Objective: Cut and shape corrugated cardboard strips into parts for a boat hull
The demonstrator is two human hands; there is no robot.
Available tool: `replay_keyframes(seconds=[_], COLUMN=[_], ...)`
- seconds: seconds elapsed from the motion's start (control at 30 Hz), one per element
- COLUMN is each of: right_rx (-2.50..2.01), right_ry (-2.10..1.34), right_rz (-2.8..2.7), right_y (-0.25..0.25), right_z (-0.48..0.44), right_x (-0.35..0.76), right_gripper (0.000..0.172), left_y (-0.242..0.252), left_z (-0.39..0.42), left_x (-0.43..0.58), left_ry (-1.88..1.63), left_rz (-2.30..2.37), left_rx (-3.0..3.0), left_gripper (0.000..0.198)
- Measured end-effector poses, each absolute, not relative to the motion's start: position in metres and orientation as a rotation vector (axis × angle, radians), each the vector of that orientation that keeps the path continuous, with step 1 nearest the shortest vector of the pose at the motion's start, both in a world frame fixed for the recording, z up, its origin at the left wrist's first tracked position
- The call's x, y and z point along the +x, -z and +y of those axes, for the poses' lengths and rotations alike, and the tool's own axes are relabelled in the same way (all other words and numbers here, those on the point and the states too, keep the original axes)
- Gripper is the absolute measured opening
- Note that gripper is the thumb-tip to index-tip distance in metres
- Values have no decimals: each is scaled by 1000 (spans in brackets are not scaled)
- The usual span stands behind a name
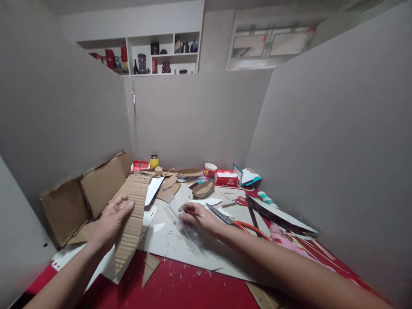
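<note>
**Hands on cardboard strip and ruler at a cluttered craft table**

The left hand (112,219) grips a long, pointed strip of brown corrugated cardboard (131,223), thumb on top and fingers wrapped over its left edge; the strip runs from near the table's front edge back toward the flattened brown cardboard box (83,197) leaning at the left side. The right hand (201,221) pinches a thin red pencil (192,212) between its fingertips while resting on a clear plastic ruler (185,227). The ruler lies diagonally on a large grey-white board (180,249) in the middle of the red-covered table (180,292).

Just right of that hand lie orange-handled scissors (238,223). Farther back stand a small cardboard boat model (203,189), a red and white paper cup (210,170) and a red tissue pack (226,177). A yellow jar (154,162) stands near the rear wall. Cardboard scraps and shavings are scattered along the front edge.
</note>
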State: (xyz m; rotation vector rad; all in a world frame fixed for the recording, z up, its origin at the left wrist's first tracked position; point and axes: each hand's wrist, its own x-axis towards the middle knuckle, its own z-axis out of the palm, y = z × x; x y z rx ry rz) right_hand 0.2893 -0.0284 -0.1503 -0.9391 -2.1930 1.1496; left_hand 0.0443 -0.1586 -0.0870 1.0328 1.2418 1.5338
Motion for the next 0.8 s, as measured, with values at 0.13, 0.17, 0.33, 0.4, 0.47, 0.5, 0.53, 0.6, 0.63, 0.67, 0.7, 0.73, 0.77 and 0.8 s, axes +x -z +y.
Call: replay_keyframes(seconds=[0.13,0.17,0.33,0.4,0.47,0.5,0.53,0.6,0.63,0.67,0.7,0.73,0.77,0.8], right_rx=[-969,-957,-834,-764,-692,-664,-642,-621,-623,-632,-647,-665,-681,-695], right_ry=[-1049,-1030,-1118,-1234,-1357,-1415,-1472,-1559,-1577,-1574,-1552,-1518,-1481,-1446], right_rz=[-2119,-2102,-1950,-1888,-1850,-1845,-1848,-1832,-1797,-1740,-1665,-1584,-1509,-1447], right_y=[159,160,143,131,121,117,114,111,111,111,112,113,114,114], right_z=[-6,-4,-9,-19,-33,-41,-48,-58,-60,-60,-59,-57,-54,-53], right_x=[259,256,266,274,284,290,295,306,311,316,321,325,328,330], right_gripper=[30,31,32,37,47,46,43,36,34,33,33,34,35,36], left_y=[91,92,92,92,92,92,91,89,88,86,85,83,83,83], left_z=[-164,-166,-173,-172,-169,-167,-166,-163,-162,-161,-160,-158,-156,-153], left_x=[54,56,65,71,79,83,87,93,95,97,98,100,103,109], left_ry=[-1499,-1483,-1352,-1269,-1181,-1146,-1128,-1171,-1240,-1335,-1444,-1548,-1628,-1669], left_rz=[1222,1223,1249,1252,1248,1249,1256,1298,1331,1366,1396,1415,1419,1408], left_rx=[1101,1123,1250,1309,1366,1390,1410,1428,1426,1414,1392,1363,1332,1303], left_gripper=[52,53,50,45,41,39,38,36,36,38,40,41,40,38])
